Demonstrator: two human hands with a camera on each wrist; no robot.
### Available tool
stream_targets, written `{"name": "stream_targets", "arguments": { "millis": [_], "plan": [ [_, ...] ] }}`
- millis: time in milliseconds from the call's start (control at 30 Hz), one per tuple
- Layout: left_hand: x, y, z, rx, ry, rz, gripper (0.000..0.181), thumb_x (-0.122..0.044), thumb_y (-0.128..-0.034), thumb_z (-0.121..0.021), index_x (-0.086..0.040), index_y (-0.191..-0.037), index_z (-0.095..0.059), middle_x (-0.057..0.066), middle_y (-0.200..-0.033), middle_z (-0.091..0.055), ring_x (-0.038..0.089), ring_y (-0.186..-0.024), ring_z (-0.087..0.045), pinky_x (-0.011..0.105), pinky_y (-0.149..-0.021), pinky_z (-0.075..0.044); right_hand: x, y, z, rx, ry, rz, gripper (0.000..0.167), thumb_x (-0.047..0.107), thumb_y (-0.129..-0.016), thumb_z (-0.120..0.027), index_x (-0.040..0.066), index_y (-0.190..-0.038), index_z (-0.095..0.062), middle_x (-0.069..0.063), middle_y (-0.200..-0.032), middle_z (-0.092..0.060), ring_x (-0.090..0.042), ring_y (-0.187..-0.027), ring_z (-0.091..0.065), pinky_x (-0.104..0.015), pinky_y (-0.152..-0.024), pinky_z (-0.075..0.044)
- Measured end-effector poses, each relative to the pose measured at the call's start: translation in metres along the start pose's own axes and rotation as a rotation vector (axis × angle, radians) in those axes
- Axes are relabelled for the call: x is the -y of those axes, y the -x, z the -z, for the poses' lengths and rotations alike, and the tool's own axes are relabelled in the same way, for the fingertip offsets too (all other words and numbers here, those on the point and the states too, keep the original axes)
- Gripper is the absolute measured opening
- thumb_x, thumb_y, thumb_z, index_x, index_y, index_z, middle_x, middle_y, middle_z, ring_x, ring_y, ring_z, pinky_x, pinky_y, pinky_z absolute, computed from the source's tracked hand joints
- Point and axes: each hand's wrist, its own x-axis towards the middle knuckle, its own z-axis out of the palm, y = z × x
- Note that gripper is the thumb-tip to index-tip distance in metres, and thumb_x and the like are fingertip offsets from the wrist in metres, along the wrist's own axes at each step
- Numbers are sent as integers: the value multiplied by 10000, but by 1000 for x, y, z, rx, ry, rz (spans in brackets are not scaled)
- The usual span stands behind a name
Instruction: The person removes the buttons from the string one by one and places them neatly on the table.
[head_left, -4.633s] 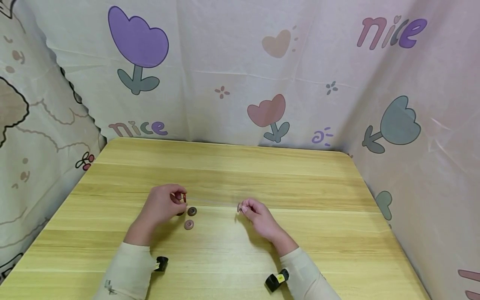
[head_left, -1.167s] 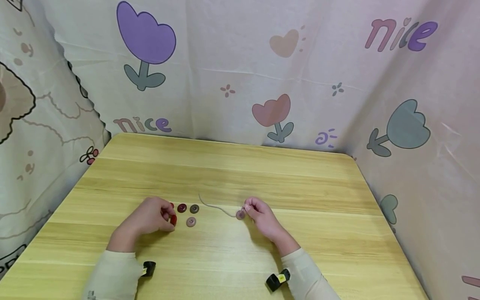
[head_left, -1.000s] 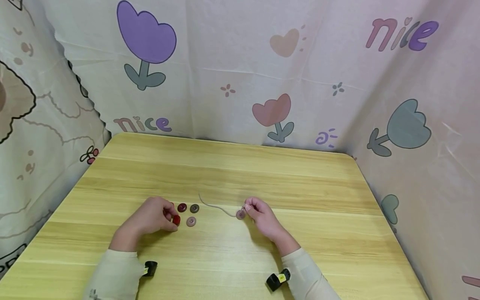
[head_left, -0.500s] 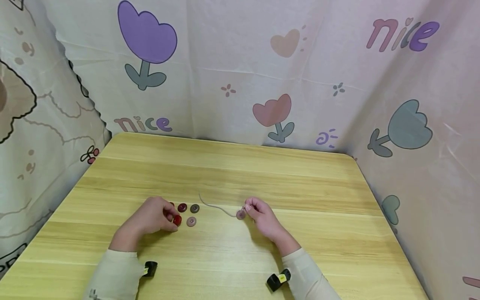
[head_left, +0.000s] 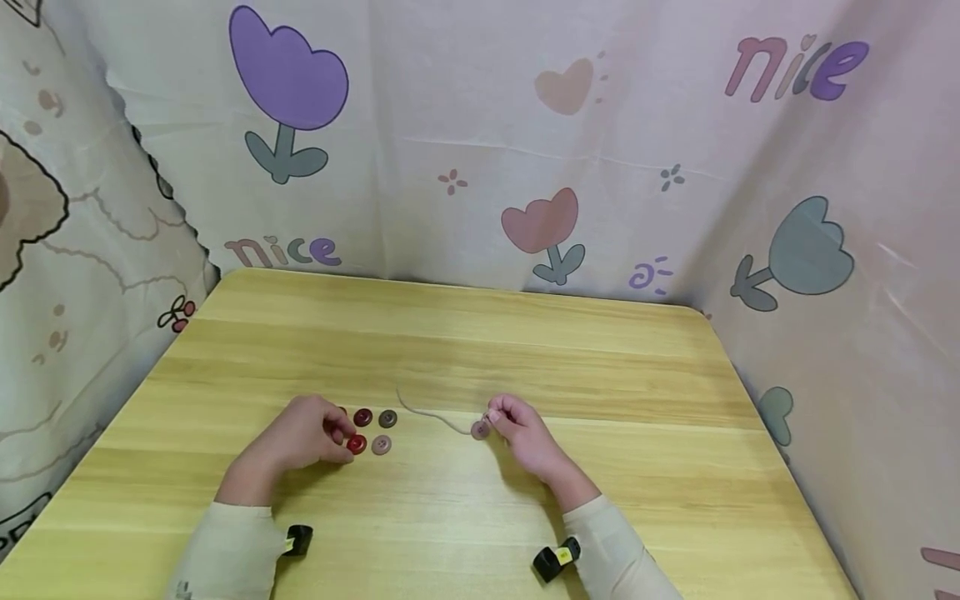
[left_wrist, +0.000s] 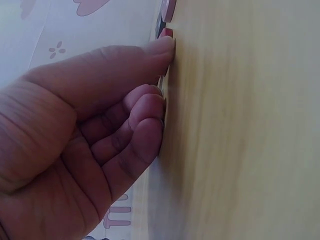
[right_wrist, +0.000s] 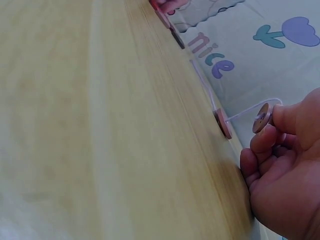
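Observation:
My left hand (head_left: 303, 433) is low over the table, its thumb and fingertips at the edge of a bright red button (head_left: 357, 445) that lies flat. In the left wrist view the thumb hides most of this red button (left_wrist: 167, 33). Close by lie a dark red button (head_left: 363, 417), a dark grey-brown button (head_left: 387, 418) and a pinkish button (head_left: 382, 445). Another red one shows partly behind the fingers. My right hand (head_left: 522, 433) pinches a brown button (right_wrist: 262, 118) with a pale string (right_wrist: 247, 109) through it. A second threaded button (right_wrist: 223, 124) touches the table.
The string's free end (head_left: 400, 396) trails left on the wooden table (head_left: 450, 517). Patterned curtains (head_left: 420, 100) hang behind and at both sides. A black wrist camera (head_left: 557, 560) sits at the right sleeve, another (head_left: 299, 540) at the left.
My left hand has gone from above the button group down to its left side. The red button it held on edge now lies flat. My right hand lowered its hanging button and string to the table.

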Motion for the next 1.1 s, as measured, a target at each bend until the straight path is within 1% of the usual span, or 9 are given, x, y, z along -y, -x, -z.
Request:
{"name": "stream_targets", "arguments": {
  "millis": [167, 300, 400, 567, 667, 700, 767, 900, 1100],
  "plan": [
    [-2, 5, 4, -7, 11, 12, 249, -104, -694, -906, -95, -888, -750, -9, -749, -595, 175, -704, -538, 308, -614, -470, 14, 2, -1, 32, -32, -21, 174, -15, -1045, -443, -167, -975, -489, -67, -802, -422, -344, -895, -488, -331, -778, -372],
    [-10, 5, 8, -29, -2, -6, 239, -117, -702, -900, -91, -884, -747, -10, -753, -598, 179, -703, -538, 312, -605, -469, 4, 0, 0, 26, -62, -33, 180, 7, -1055, -436, -141, -963, -484, -137, -820, -453, -402, -1007, -584, -367, -824, -395],
    [-17, 2, 10, -34, 3, -13, 217, -120, -719, -892, -87, -879, -749, -9, -733, -597, 181, -681, -540, 309, -593, -469, -7, -3, 1, 18, -52, -18, 195, 46, -1060, -451, -121, -974, -504, -128, -825, -463, -346, -935, -576, -334, -791, -399],
    [-25, -4, 6, -17, 27, -47, 173, -99, -756, -856, -72, -889, -748, -25, -716, -618, 170, -660, -562, 305, -593, -489, -7, -2, 0, -3, -29, -3, 196, 75, -1055, -482, -105, -1012, -546, -76, -832, -470, -245, -791, -438, -265, -696, -369],
    [-31, -8, 2, 3, 41, -68, 188, -148, -767, -867, -70, -877, -737, -15, -686, -622, 183, -618, -582, 323, -596, -497, -4, -1, -1, -9, -35, -16, 193, 53, -1054, -473, -120, -1011, -546, -81, -831, -473, -250, -777, -430, -257, -678, -366],
    [-33, -9, 0, 8, 49, -64, 196, -161, -765, -873, -70, -871, -735, -3, -669, -620, 195, -598, -586, 331, -592, -496, -5, -2, -1, -12, -36, -14, 198, 56, -1054, -475, -123, -1011, -549, -82, -831, -474, -249, -771, -429, -256, -672, -366],
    [-36, -12, -2, 23, 73, -57, 221, -183, -753, -887, -69, -869, -738, 31, -644, -618, 230, -566, -596, 345, -590, -494, 4, 0, -1, -6, -36, -15, 202, 30, -1053, -464, -153, -1008, -537, -74, -826, -468, -276, -766, -427, -255, -668, -367],
    [-42, -15, -5, 33, 96, -47, 135, -107, -790, -833, -70, -879, -739, 76, -641, -626, 280, -530, -599, 343, -559, -489, 16, 3, -1, 13, -31, -14, 203, -7, -1048, -444, -194, -1004, -508, -103, -827, -468, -317, -767, -426, -262, -669, -373],
    [-51, -22, -11, 36, 84, -98, 27, -73, -859, -743, -82, -878, -726, 39, -667, -637, 190, -459, -555, 307, -467, -459, 0, -1, 1, 3, -34, -25, 207, 20, -1059, -438, -160, -992, -517, -184, -862, -483, -260, -785, -436, -265, -677, -371]
  ]
}}
